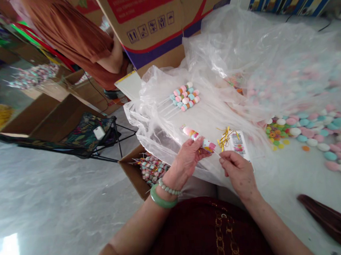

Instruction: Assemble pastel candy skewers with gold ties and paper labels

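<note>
"Hands (187, 161) together?"

"Yes. Behind them, a cardboard carton (152, 24) shows a red panel and handling icons, nothing readable. Below it lies a plastic sheet (235, 50). Left hand (187, 161) grips a wrapped candy stick (195, 135); right hand (238, 173) pinches its stick end."

"What's nearby?"

"An open box of candy sticks (151, 169), gold twist ties (224, 138), and a small printed card (239, 144), its print unreadable."

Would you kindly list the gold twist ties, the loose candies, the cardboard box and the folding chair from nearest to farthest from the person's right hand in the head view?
From the right hand:
1. Gold twist ties, just ahead of it.
2. Loose candies, off to its right.
3. Cardboard box, to its left.
4. Folding chair, farther left.
</note>
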{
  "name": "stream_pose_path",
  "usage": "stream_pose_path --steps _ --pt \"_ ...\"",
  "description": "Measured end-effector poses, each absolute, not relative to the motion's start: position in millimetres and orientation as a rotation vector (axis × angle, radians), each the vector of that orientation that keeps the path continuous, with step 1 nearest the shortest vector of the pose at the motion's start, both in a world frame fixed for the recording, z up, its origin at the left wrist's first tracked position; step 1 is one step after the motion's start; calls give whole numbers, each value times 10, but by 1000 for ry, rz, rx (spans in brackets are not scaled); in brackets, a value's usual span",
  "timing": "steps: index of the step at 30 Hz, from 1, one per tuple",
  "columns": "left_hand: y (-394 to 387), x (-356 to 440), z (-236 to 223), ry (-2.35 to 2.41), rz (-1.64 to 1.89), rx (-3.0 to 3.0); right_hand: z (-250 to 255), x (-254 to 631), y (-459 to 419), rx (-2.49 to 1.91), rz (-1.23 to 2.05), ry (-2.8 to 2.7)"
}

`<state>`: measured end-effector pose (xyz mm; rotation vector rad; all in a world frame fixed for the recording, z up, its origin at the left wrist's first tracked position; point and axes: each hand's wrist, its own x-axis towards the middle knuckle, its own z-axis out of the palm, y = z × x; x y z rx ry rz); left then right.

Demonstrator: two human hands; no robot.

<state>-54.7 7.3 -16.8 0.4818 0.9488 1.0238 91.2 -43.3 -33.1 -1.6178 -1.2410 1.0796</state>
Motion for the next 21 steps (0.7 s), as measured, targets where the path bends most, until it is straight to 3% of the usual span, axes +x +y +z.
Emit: stream_pose_path --steps 5,12,17,21 --pt "4 -414 -241 980 992 565 -360 750 -331 -1569 1043 -1315" --pt "-11 -510 -203 804 762 390 -448 840 -407 -1437 542 -1728" --pt "-35 -465 -322 1076 926 394 -454 767 -442 -1379 378 -1959" --pt "-86 -348 -380 1129 1068 409 -350 644 -449 -1517 39 -2071"
